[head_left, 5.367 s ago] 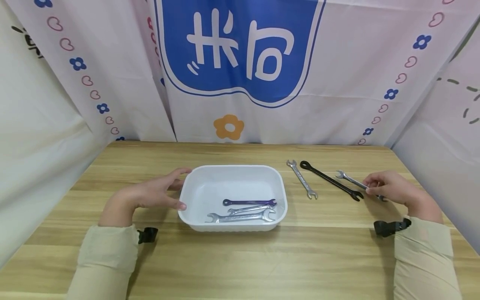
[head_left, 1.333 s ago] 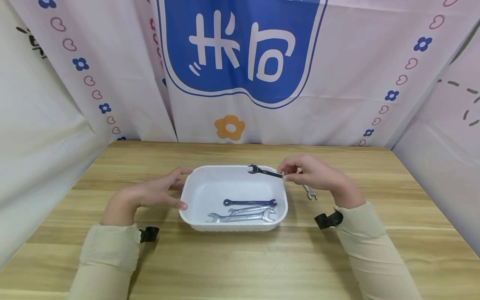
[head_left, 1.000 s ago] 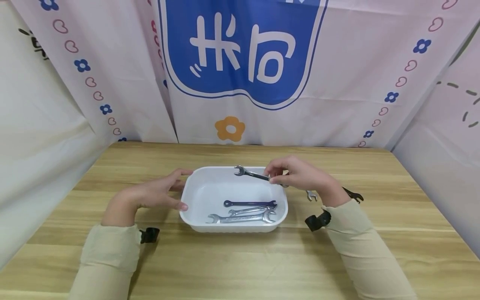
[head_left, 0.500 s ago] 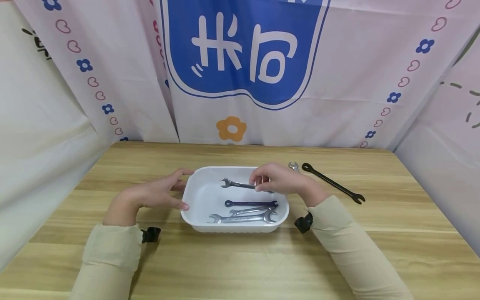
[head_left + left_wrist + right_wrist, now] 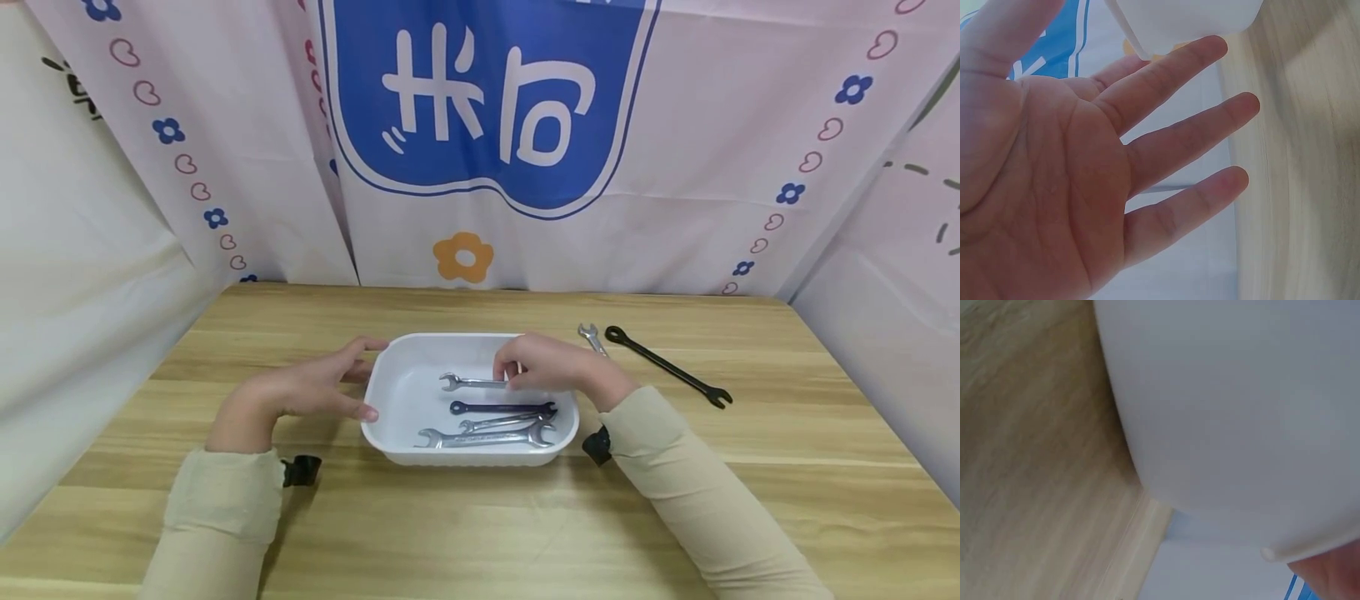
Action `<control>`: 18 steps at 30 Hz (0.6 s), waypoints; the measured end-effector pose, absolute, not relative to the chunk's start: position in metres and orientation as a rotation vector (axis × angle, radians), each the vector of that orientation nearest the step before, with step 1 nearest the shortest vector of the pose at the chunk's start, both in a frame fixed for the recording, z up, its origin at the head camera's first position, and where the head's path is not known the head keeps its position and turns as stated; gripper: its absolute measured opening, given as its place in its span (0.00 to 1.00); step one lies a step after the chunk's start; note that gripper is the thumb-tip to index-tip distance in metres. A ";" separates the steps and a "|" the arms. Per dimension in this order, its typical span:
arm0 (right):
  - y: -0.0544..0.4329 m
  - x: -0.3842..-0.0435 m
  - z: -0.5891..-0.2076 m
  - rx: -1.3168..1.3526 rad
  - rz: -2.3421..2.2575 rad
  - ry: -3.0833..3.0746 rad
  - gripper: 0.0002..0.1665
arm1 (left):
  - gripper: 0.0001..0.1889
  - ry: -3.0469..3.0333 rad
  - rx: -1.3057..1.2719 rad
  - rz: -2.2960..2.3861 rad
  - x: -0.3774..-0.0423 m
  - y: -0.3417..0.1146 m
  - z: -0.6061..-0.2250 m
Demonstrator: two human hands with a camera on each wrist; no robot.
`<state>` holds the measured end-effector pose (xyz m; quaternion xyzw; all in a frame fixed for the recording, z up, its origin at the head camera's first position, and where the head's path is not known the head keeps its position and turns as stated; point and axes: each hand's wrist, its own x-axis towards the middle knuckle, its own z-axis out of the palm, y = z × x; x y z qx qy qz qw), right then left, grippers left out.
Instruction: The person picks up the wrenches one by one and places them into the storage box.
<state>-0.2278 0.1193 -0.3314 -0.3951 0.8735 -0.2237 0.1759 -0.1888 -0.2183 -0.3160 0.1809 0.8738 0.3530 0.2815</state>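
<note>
Inside the white plastic tub (image 5: 465, 458), my right hand (image 5: 547, 362) pinches a silver open-ended wrench (image 5: 474, 383) low over the bottom; the fingers cover its right end. Nearer the front wall lie a dark combination wrench (image 5: 498, 408), a small silver wrench (image 5: 501, 422) and a larger silver open-ended wrench (image 5: 487, 437). My left hand (image 5: 318, 387) is at the tub's left end, thumb on the rim. In the left wrist view, its fingers (image 5: 1191, 137) spread straight. The tub's outer wall (image 5: 1229, 412) fills much of the right wrist view, hiding most of the right hand.
Right of the tub, a long black combination wrench (image 5: 667, 365) lies on the wooden table (image 5: 480, 533). Beside it is another silver wrench (image 5: 590, 335), partly covered by my right forearm. Printed cloth (image 5: 675, 233) hangs behind the table and along both sides.
My right hand picked up the silver wrench at the far right, carried it left over the tub and lowered it inside. My left hand has stayed at the tub's left end.
</note>
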 end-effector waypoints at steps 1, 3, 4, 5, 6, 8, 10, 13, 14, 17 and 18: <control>0.119 -0.228 -0.331 -1.107 -0.626 2.474 0.05 | 0.54 2.341 0.486 0.947 -0.189 -0.218 -0.316; 0.117 -0.227 -0.332 -1.097 -0.600 2.477 0.04 | 0.54 2.344 0.487 0.947 -0.188 -0.219 -0.316; 0.117 -0.227 -0.332 -1.090 -0.587 2.477 0.04 | 0.54 2.345 0.487 0.948 -0.188 -0.219 -0.316; 0.116 -0.228 -0.332 -1.089 -0.569 2.476 0.04 | 0.54 2.346 0.489 0.949 -0.188 -0.219 -0.317; 0.115 -0.228 -0.332 -1.088 -0.551 2.476 0.04 | 0.54 2.347 0.491 0.949 -0.188 -0.219 -0.317; 0.114 -0.228 -0.332 -1.084 -0.516 2.476 0.04 | 0.54 2.346 0.494 0.952 -0.188 -0.219 -0.317; 0.113 -0.228 -0.331 -1.075 -0.489 2.477 0.04 | 0.54 2.346 0.493 0.951 -0.188 -0.219 -0.317; 0.112 -0.229 -0.332 -1.080 -0.464 2.483 0.04 | 0.54 2.349 0.493 0.946 -0.188 -0.219 -0.317; 0.112 -0.229 -0.332 -1.085 -0.459 2.485 0.04 | 0.54 2.351 0.494 0.943 -0.188 -0.219 -0.316; 0.111 -0.229 -0.333 -1.108 -0.431 2.495 0.03 | 0.54 2.356 0.496 0.935 -0.189 -0.218 -0.316; 0.111 -0.229 -0.334 -1.116 -0.422 2.499 0.03 | 0.54 2.358 0.497 0.933 -0.189 -0.218 -0.316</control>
